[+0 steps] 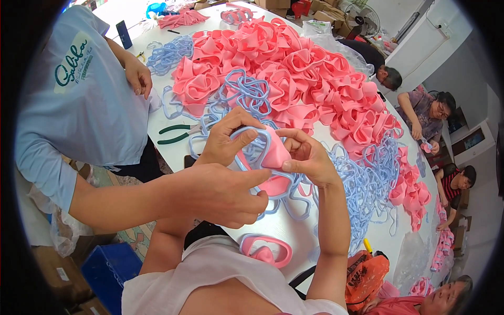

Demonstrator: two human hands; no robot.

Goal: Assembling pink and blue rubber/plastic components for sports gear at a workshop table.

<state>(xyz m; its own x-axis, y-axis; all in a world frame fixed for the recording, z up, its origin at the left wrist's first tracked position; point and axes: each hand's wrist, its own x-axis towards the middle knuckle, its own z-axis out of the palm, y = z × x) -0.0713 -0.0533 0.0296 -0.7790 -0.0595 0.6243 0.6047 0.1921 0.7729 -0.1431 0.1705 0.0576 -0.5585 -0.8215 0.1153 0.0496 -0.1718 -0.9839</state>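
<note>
Head view: both hands' fingers [247,137] pinch a pink mask skirt [273,155] into its blue frame [247,131]

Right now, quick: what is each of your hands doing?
Left hand: closed on the blue frame.
Right hand: closed, pinching the pink mask skirt.

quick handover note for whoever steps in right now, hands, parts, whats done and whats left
Left hand: grips a light blue plastic frame from above.
Right hand: pinches the pink silicone mask skirt against that frame, over the white table.
A co-worker's hand reaches in from the left below the piece.
Done: one pink mask lies at the near table edge.
Left: a big pile of pink skirts and loose blue frames lies beyond. Green-handled pliers lie to the left.
</note>
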